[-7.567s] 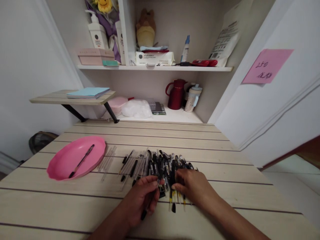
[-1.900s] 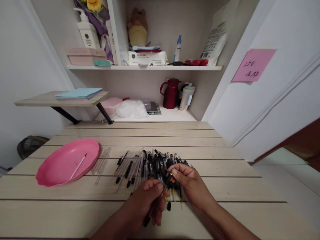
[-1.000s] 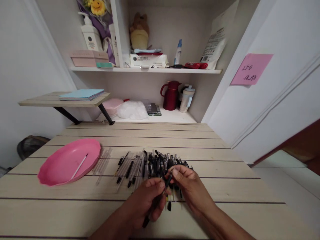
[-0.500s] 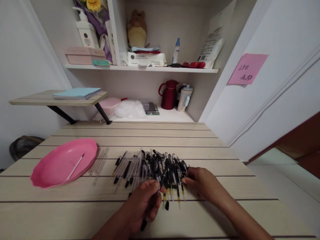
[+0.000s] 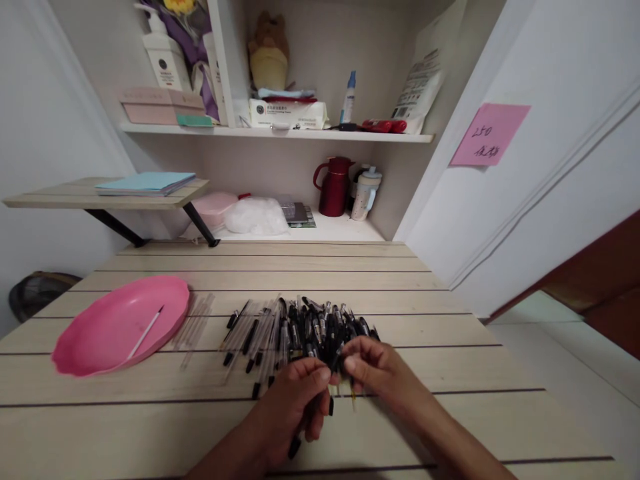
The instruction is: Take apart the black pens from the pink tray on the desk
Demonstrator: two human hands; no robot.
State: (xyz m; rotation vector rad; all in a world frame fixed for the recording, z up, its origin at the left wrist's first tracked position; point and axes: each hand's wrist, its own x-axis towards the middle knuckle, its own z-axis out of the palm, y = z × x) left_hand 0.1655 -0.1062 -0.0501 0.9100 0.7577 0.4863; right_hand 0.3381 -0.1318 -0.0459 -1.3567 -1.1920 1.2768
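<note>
A heap of black pens (image 5: 305, 330) and clear pen barrels lies on the wooden table (image 5: 450, 407). My left hand (image 5: 293, 407) is closed around one black pen (image 5: 295, 445), whose lower end sticks out below my fingers. My right hand (image 5: 377, 373) pinches the upper end of that same pen, right at the near edge of the heap. A pink tray (image 5: 100, 340) at the left holds a single white refill (image 5: 145, 331).
Loose clear tubes (image 5: 195, 323) lie between tray and heap. A small raised shelf (image 5: 100, 200) carries blue notebooks. The alcove behind holds a red jug (image 5: 335, 187), a cup, bottles and boxes. A pink note (image 5: 487, 133) hangs on the right wall.
Half a second ago my right hand was reaching into the heap; now it has come back to the top of the pen in my left hand. The view shifted slightly.
</note>
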